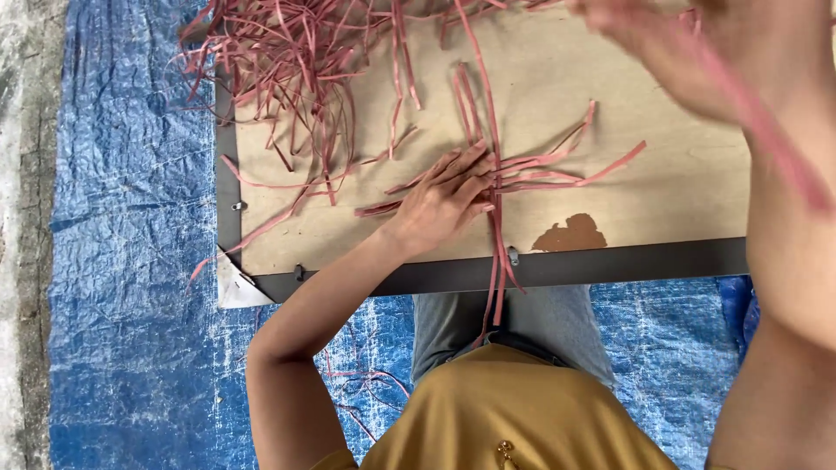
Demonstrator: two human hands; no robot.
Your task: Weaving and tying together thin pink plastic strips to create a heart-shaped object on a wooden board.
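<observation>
Fingers (466,170) of the left hand (440,202) lie flat and spread, clenching nothing, pressing down on crossed pink strips (514,174) where several horizontal ones meet long vertical ones. Beneath everything a blue tarp (131,261) covers the ground, and on it lies a wooden board (662,157) with a dark frame edge (627,261). A loose heap of strips (296,52) is piled at the board's far left corner. Raised and blurred at upper right, the right hand (670,52) pinches one pink strip (758,122) that trails down across the forearm.
</observation>
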